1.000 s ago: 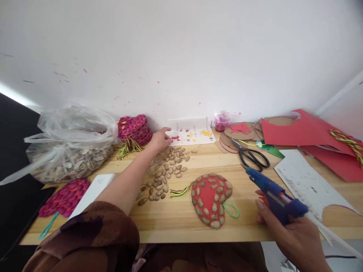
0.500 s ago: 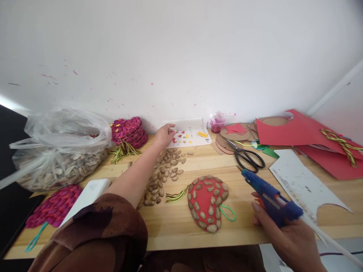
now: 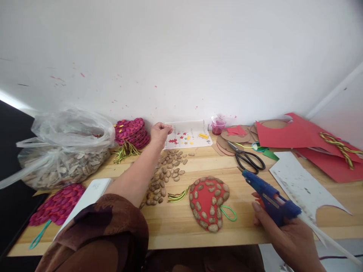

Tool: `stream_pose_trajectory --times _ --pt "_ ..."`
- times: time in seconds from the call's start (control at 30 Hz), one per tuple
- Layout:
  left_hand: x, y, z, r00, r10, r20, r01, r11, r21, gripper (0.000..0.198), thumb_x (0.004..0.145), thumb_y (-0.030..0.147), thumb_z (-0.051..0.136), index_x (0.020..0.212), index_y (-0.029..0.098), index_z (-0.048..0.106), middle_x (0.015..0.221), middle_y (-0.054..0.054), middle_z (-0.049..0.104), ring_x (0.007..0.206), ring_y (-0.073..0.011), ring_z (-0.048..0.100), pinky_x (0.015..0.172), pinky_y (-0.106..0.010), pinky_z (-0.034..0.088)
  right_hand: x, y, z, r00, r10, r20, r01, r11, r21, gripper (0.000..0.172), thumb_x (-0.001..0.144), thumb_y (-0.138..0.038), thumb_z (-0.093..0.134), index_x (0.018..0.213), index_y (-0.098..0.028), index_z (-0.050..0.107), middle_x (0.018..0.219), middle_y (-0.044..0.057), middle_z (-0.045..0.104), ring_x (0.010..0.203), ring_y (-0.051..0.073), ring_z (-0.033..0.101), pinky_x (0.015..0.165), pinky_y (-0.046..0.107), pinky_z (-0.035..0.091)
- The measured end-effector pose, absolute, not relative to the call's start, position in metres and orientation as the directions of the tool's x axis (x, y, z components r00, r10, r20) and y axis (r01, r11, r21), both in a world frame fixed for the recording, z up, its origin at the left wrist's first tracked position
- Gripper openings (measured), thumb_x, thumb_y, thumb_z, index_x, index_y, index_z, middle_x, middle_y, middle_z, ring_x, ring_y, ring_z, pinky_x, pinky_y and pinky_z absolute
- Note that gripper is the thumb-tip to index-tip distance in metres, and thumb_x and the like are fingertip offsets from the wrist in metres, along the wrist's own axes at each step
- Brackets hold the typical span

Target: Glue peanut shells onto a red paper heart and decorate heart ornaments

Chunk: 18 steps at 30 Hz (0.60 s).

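Observation:
My left hand (image 3: 161, 133) is raised at the back, its fingertips pinched together. Whatever is between them is too small to make out. Beside it lies a white paper (image 3: 200, 128) scattered with small red and yellow stars (image 3: 173, 141). A blue glue gun (image 3: 270, 199) with a white glue stick in its rear is gripped in my right hand (image 3: 286, 236), nozzle pointing left. Between my hands a red heart (image 3: 204, 198), partly covered with brown beans, lies on the table with a green loop and a yellow-green tassel. Loose beans (image 3: 159, 185) are spread near my left forearm.
Black-handled scissors (image 3: 248, 160) lie ahead of the glue gun. Red card sheets (image 3: 286, 132), a stained white board (image 3: 300, 179) and a pink cup (image 3: 218, 125) sit to the right. Leftward are a plastic bag (image 3: 65, 162), stacked purple hearts (image 3: 133, 132) and a white box (image 3: 99, 186).
My left hand has shifted slightly left, off the stars, and its fingers have come together. My right hand still holds the glue gun. The view has moved a little.

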<state>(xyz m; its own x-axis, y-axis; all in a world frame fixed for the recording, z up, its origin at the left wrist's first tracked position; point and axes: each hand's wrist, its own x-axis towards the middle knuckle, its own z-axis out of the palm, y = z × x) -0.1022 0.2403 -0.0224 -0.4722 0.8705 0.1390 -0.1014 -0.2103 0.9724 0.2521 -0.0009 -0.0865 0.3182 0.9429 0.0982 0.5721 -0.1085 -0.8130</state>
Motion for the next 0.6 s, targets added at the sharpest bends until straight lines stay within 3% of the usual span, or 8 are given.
stream_pose_trajectory --times 0.1,0.3,0.47,0.6 --pt "-0.105 0.23 -0.011 -0.461 0.884 0.072 -0.228 -0.197 0.953 0.039 0.069 0.01 0.08 0.057 0.018 0.044 0.056 0.005 0.054 0.057 -0.0067 0.058 0.064 -0.019 0.052 0.251 0.0 -0.084 0.316 0.944 0.096 0.586 -0.115 -0.802 0.049 0.076 -0.068 0.068 0.095 -0.025 0.08 0.105 0.008 0.082 0.102 0.037 0.075 0.093 0.05 0.06" --pt "-0.107 0.193 0.006 -0.379 0.925 -0.028 -0.423 -0.146 0.894 0.038 0.08 0.011 0.08 0.064 0.016 0.046 0.068 0.003 0.06 0.056 -0.0027 0.055 0.056 -0.012 0.047 0.251 0.001 -0.082 0.317 0.938 0.137 0.61 -0.091 -0.787 0.046 0.075 -0.068 0.067 0.08 -0.024 0.078 0.097 0.009 0.083 0.094 0.035 0.076 0.086 0.046 0.061" --pt "-0.108 0.162 0.013 -0.301 0.948 -0.1 -0.522 -0.076 0.849 0.029 0.093 0.015 0.068 0.069 0.016 0.053 0.066 0.002 0.057 0.056 -0.0032 0.053 0.053 -0.01 0.046 0.251 0.003 -0.078 0.302 0.947 0.112 0.622 -0.107 -0.776 0.042 0.078 -0.064 0.068 0.086 -0.025 0.079 0.1 0.009 0.082 0.093 0.034 0.076 0.082 0.045 0.061" --pt "-0.1 0.129 0.015 -0.207 0.969 -0.133 -0.573 -0.01 0.82 0.024 0.093 0.017 0.07 0.072 0.015 0.058 0.07 0.001 0.057 0.059 -0.0038 0.054 0.054 -0.01 0.048 0.25 0.006 -0.071 0.281 0.953 0.117 0.603 -0.081 -0.794 0.038 0.081 -0.058 0.067 0.093 -0.024 0.078 0.084 0.008 0.08 0.086 0.032 0.076 0.078 0.044 0.059"
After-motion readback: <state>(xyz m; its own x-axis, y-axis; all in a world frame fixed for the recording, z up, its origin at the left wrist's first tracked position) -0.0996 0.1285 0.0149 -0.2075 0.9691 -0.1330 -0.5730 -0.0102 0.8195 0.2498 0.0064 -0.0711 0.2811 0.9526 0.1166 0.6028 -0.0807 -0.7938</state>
